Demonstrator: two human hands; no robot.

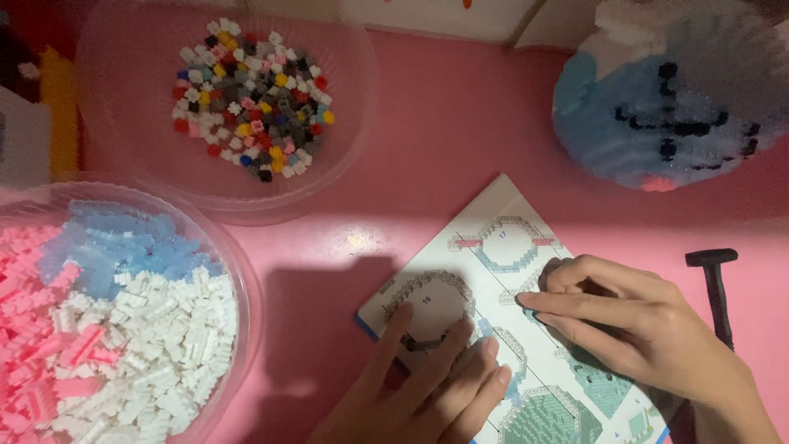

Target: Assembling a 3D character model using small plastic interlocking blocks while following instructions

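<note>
An instruction booklet [493,234] with drawings of round brick layers lies tilted on the pink table. My left hand [427,386] rests flat on its lower left part, fingers spread, with small light blue pieces under the fingertips. My right hand [625,325] lies on the booklet's right side, fingers curled and pointing left, pressing on small pieces; what is beneath the fingers is mostly hidden.
A clear bowl [238,255] of white, pink and light blue bricks stands at the left. Another clear bowl [353,107] with mixed coloured bricks is at the back. A round blue and white brick model [657,99] sits at the back right. A small black hammer [717,284] lies at the right.
</note>
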